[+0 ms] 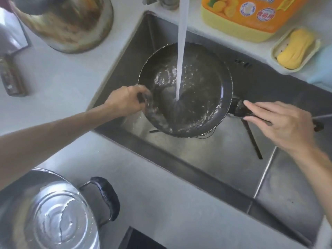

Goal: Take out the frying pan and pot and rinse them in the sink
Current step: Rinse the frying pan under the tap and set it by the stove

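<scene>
A dark frying pan (197,90) hangs over the steel sink (224,159), under a white stream of tap water (181,51) that splashes in its middle. My left hand (125,101) grips the pan's left rim, fingers wet. On the pan's dark handle (239,109) at the right lies my right hand (282,124), fingers stretched along it. A steel pot (46,218) with a black side handle stands on the counter at the lower left, water in its bottom.
A worn metal kettle (71,22) stands at the back left. A yellow and orange detergent bottle (251,15) and a soap dish with yellow soap (296,49) sit behind the sink. A knife (10,72) lies at the left edge. A black stovetop corner (140,239) shows below.
</scene>
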The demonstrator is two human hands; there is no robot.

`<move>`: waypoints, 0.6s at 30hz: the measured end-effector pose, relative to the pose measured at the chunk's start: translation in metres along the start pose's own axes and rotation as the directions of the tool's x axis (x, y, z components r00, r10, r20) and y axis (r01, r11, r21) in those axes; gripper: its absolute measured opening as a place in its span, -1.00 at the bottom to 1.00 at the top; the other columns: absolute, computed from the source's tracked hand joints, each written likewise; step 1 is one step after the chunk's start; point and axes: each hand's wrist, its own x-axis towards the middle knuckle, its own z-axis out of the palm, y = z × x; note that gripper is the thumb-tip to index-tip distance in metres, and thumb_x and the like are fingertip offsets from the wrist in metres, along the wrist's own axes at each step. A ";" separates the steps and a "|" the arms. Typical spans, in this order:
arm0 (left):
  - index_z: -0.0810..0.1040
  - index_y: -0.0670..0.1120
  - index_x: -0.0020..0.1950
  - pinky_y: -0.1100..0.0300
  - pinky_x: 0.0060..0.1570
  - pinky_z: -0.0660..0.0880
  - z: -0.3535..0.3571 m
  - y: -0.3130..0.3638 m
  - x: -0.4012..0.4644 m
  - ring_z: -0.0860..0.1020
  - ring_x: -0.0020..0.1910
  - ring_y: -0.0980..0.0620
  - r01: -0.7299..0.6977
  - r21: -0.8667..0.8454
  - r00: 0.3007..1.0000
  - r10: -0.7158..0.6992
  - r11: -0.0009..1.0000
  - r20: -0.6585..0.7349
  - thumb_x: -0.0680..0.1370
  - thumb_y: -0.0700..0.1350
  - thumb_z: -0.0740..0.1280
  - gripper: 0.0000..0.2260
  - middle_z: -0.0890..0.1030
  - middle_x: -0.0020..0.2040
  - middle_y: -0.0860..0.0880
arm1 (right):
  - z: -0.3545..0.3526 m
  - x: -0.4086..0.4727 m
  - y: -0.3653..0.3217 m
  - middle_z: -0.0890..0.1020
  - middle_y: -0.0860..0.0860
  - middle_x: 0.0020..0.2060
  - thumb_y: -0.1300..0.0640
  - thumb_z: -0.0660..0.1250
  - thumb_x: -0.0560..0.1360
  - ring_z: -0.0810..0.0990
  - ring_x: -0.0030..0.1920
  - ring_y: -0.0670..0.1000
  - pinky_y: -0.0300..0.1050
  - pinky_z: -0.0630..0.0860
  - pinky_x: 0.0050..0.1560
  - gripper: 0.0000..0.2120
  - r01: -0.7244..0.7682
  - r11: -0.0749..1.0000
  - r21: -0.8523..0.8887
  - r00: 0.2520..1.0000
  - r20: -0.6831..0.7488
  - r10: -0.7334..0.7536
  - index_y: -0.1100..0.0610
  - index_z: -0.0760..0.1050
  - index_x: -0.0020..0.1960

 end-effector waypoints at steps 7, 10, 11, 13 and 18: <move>0.53 0.15 0.22 0.03 -0.24 0.49 -0.057 0.024 -0.029 0.57 -0.08 -0.12 -0.357 0.345 0.856 0.452 0.868 -0.250 0.48 -0.10 0.13 -0.62 0.57 -0.24 0.02 | 0.047 -0.043 -0.031 0.47 -0.59 -0.07 0.00 0.47 0.34 0.49 0.03 -0.46 -0.54 0.32 0.14 -0.57 -0.595 0.558 0.578 0.803 0.447 0.393 -0.43 0.47 0.06; 0.51 0.17 0.28 0.04 -0.23 0.46 -0.061 0.026 -0.028 0.60 -0.05 -0.19 -0.352 0.459 0.879 0.456 0.816 -0.136 0.47 -0.08 0.04 -0.54 0.65 -0.13 -0.08 | 0.061 -0.051 -0.035 0.50 -0.55 -0.05 -0.37 0.41 0.20 0.45 0.10 -0.46 -0.53 0.29 0.20 -0.66 -0.689 0.486 0.537 0.714 0.617 0.331 -0.52 0.45 -0.04; 0.50 0.18 0.28 0.04 -0.18 0.46 -0.057 0.023 -0.024 0.60 0.00 -0.20 -0.329 0.468 0.909 0.410 0.820 -0.079 0.48 -0.08 0.04 -0.55 0.67 -0.04 -0.09 | 0.061 -0.052 -0.034 0.53 -0.44 0.03 -0.37 0.40 0.21 0.43 0.12 -0.45 -0.53 0.28 0.21 -0.64 -0.685 0.520 0.511 0.707 0.640 0.302 -0.49 0.47 -0.01; 0.50 0.22 0.26 0.04 -0.03 0.47 -0.045 0.013 -0.017 0.58 0.10 -0.18 -0.265 0.461 0.961 0.273 0.847 0.052 0.50 -0.06 0.06 -0.59 0.65 0.12 -0.09 | 0.058 -0.048 -0.030 0.52 -0.27 0.14 -0.18 0.42 0.31 0.40 0.09 -0.51 -0.60 0.26 0.14 -0.64 -0.673 0.581 0.457 0.690 0.671 0.272 -0.40 0.48 0.08; 0.52 0.23 0.22 0.04 0.16 0.44 0.003 -0.003 0.006 0.53 0.21 -0.14 -0.095 0.376 0.969 -0.001 0.922 0.245 0.53 -0.08 0.13 -0.64 0.58 0.24 -0.06 | 0.051 -0.029 -0.014 0.63 -0.17 0.09 -0.14 0.34 0.41 0.60 0.06 -0.04 -0.05 0.52 0.07 -0.61 -0.511 0.825 0.242 0.742 0.609 0.280 -0.27 0.42 0.23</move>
